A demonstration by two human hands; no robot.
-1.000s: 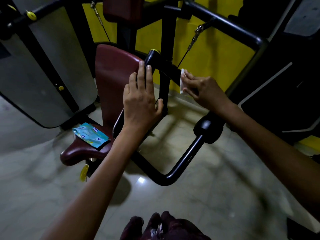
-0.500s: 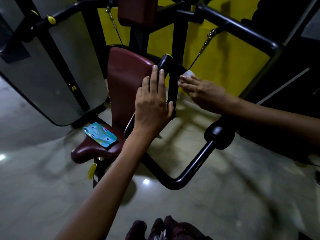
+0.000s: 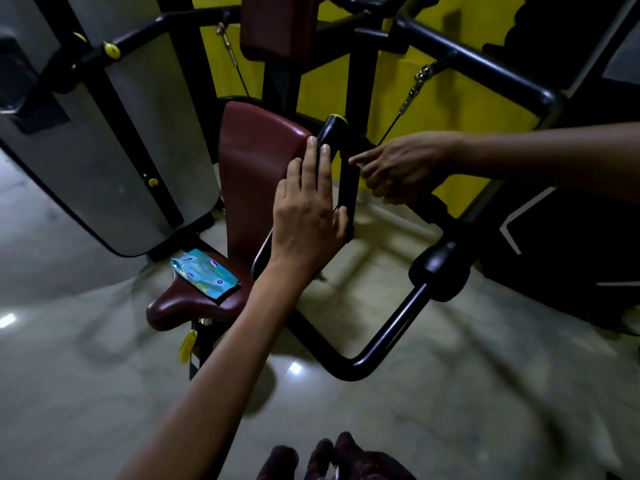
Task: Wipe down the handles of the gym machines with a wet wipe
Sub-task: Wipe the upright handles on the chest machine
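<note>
Pressing flat-fingered against the black handle [image 3: 333, 133], the left hand [image 3: 306, 209] stays put; the right hand [image 3: 398, 169] has slid down it, fingers curled (wipe now hidden, grip unclear).

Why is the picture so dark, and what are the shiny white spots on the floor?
Head view: the room is dim, so the black handle and right hand look murky; the spots are lights reflecting off the glossy floor; the wide lens bends the edges.
</note>
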